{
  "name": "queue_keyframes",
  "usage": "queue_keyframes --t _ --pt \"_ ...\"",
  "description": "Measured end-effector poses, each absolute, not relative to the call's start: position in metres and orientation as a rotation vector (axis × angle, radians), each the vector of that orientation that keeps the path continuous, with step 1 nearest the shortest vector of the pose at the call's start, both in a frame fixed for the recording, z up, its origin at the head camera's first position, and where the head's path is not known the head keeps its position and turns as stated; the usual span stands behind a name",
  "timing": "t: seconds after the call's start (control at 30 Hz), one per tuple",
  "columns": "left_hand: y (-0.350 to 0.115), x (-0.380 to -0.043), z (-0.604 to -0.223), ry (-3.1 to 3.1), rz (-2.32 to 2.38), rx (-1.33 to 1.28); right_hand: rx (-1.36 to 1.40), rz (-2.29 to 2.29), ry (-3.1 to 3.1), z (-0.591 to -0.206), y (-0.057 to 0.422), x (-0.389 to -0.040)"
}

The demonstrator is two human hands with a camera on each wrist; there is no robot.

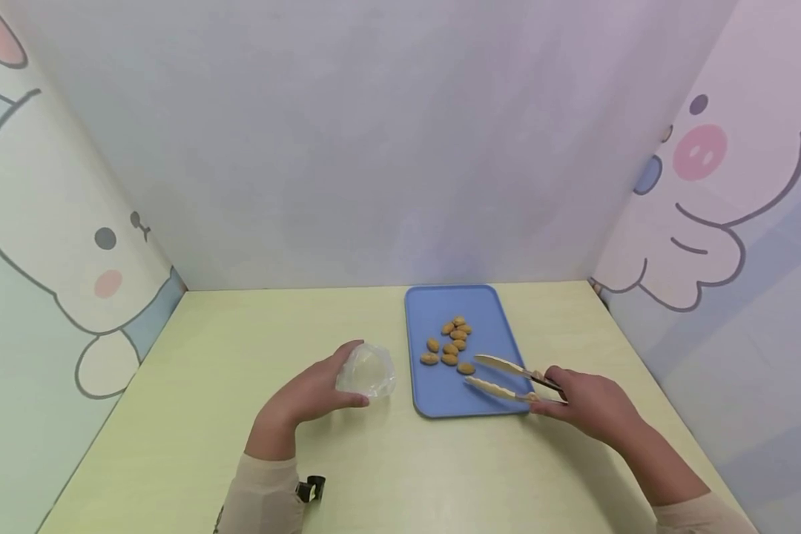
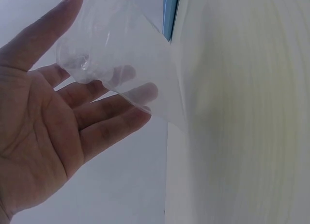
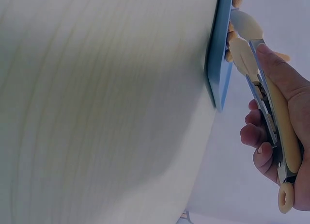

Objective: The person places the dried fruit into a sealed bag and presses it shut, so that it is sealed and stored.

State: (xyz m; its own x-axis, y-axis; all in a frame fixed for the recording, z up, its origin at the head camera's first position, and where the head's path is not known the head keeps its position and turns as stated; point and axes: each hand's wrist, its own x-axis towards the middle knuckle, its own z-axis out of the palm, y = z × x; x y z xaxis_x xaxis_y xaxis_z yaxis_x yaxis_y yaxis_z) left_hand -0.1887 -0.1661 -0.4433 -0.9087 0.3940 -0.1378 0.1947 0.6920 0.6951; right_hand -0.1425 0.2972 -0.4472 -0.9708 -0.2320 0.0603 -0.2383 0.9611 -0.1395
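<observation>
On the left, my left hand (image 1: 317,386) holds a clear, soft-looking plastic bag (image 1: 367,373) upright, thumb on its near side and fingers round its far side. The bag's wide mouth faces up. In the left wrist view, fingertips show through the bag's thin wall (image 2: 145,54). My right hand (image 1: 597,404) grips a pair of tongs (image 1: 497,389) with cream tips and metal arms. Their spread tips hang over the blue tray (image 1: 440,397), close to the nearest of several brown oval nuts (image 1: 466,368). Nothing shows between the tips.
The tray lies on a pale wooden table (image 1: 193,415), its far end near the grey back wall (image 1: 374,185). Side panels with cartoon animals stand left and right. A small black clip (image 1: 311,488) shows at the left sleeve.
</observation>
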Motion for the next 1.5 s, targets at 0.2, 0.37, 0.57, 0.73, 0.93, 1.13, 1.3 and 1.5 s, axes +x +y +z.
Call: queue_keyframes --t 0.2,0.37,0.57,0.73,0.93,1.13,1.3,1.5 --pt "-0.1658 -0.1888 -0.4431 2.626 1.038 0.455 0.386 0.206 -3.061 -0.4476 0.2968 -0.1435" --pt "-0.1655 -0.1892 -0.4441 2.629 1.02 0.459 0.402 0.201 -3.06 -0.4469 0.2964 -0.1433" --pt "-0.1646 -0.1896 -0.4428 2.638 1.009 0.463 0.406 0.19 -3.064 -0.4468 0.2954 -0.1445" --pt "-0.1632 -0.1892 -0.4406 2.634 1.002 0.457 0.404 0.177 -3.06 -0.4475 0.2948 -0.1446" --pt "-0.163 -0.1888 -0.4405 2.641 0.997 0.447 0.421 0.173 -3.05 -0.448 0.2943 -0.1438" --pt "-0.163 -0.1885 -0.4404 2.644 0.995 0.45 0.433 0.178 -3.032 -0.4485 0.2935 -0.1428" --pt "-0.1638 -0.1882 -0.4413 2.647 0.987 0.451 0.446 0.183 -3.006 -0.4494 0.2934 -0.1423" --pt "-0.1635 -0.1887 -0.4423 2.648 0.982 0.451 0.443 0.199 -2.999 -0.4524 0.2944 -0.1422"
